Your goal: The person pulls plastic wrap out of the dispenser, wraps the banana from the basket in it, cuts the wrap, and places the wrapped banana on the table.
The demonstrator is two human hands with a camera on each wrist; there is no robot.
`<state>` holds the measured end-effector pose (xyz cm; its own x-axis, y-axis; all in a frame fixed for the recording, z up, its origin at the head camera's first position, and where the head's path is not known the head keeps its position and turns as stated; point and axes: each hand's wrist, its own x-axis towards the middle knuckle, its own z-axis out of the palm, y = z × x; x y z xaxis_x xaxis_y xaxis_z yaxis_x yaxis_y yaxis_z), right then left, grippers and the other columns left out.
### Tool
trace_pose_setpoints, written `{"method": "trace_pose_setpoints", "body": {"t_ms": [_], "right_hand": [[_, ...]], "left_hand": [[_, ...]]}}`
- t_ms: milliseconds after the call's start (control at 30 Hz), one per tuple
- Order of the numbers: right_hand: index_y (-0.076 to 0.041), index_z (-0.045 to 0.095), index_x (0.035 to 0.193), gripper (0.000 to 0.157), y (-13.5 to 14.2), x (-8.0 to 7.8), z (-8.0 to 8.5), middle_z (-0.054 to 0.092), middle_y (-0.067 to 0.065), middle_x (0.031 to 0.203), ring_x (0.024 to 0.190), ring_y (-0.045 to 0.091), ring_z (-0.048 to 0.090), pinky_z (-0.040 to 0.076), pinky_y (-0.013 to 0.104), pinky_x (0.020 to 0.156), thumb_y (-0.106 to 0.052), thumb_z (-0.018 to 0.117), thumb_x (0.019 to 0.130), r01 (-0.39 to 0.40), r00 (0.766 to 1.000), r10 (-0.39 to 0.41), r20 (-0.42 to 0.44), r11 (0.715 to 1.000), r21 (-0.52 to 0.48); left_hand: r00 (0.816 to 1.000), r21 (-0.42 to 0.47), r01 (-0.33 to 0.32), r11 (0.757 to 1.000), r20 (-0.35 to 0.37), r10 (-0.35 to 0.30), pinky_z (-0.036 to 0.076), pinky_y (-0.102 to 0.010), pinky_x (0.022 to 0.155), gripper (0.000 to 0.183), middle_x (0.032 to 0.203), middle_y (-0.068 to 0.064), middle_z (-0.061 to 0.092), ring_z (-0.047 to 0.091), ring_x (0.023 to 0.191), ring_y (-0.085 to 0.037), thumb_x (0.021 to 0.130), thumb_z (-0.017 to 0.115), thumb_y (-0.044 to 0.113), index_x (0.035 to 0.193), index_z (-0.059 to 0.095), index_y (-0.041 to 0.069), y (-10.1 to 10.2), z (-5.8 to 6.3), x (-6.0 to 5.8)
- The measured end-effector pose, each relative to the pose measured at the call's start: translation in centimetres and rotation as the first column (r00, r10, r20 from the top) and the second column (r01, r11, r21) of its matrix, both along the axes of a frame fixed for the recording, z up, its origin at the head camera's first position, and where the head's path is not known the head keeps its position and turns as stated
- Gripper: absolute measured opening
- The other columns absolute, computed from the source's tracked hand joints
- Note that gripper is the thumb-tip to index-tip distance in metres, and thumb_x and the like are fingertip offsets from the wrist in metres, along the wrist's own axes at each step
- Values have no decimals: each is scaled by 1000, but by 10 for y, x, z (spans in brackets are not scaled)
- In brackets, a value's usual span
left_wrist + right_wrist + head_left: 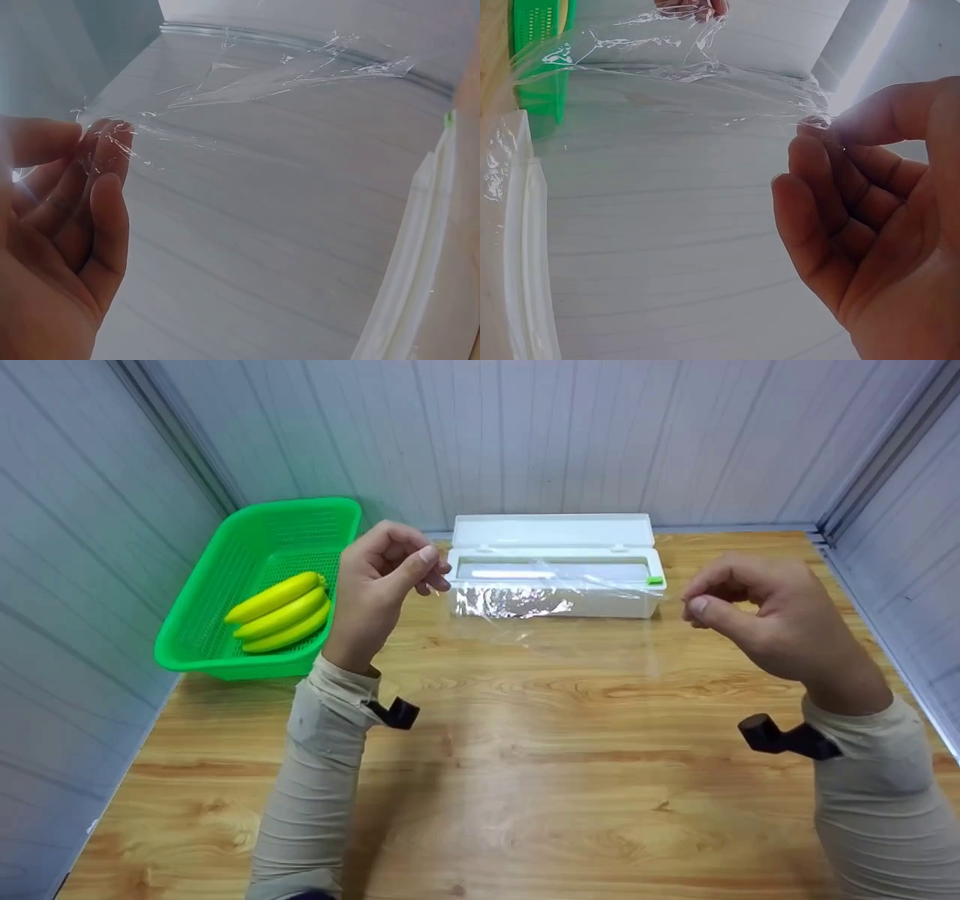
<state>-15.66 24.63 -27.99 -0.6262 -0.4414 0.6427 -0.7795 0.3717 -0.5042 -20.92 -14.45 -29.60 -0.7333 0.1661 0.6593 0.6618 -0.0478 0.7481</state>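
Observation:
A sheet of clear plastic wrap (517, 604) stretches between both hands, shiny and creased, in front of a white wrap dispenser box (600, 604). My left hand (379, 592) pinches one corner between thumb and fingers; in the left wrist view the film (247, 88) runs off from those fingertips. On the other side my right hand (765, 619) pinches the opposite corner, and the right wrist view shows the film (697, 73) gathered at thumb and forefinger. The box's lid (555, 531) stands raised at the back, and a small green slider (655, 580) sits at its right end.
A green plastic basket (184, 622) stands at the back left, close beside the left forearm, with a bunch of yellow bananas (281, 611) in it. Pale panelled walls (555, 442) close off the wooden table (570, 780) at the back and both sides.

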Motion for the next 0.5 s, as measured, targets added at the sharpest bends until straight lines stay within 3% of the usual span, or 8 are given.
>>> {"method": "trace_pose_setpoints", "body": {"t_ms": [267, 500], "right_hand": [[-2, 70, 92, 16, 7, 1, -9, 68, 0, 81, 73, 8, 65, 50, 16, 67, 12, 63, 89, 35, 997, -40, 70, 997, 74], [-7, 70, 93, 23, 10, 1, -20, 68, -2, 81, 73, 9, 63, 50, 16, 68, 14, 63, 88, -26, 997, 20, 78, 996, 84]], "left_hand": [[1000, 2, -19, 1000, 4, 19, 54, -33, 58, 13, 83, -18, 69, 69, 65, -31, 98, 64, 11, 96, 63, -2, 1, -13, 2], [998, -1, -1, 1000, 65, 1, 55, -35, 58, 13, 82, -20, 69, 68, 64, -31, 97, 65, 8, 95, 62, -4, -3, -27, 8]]}}
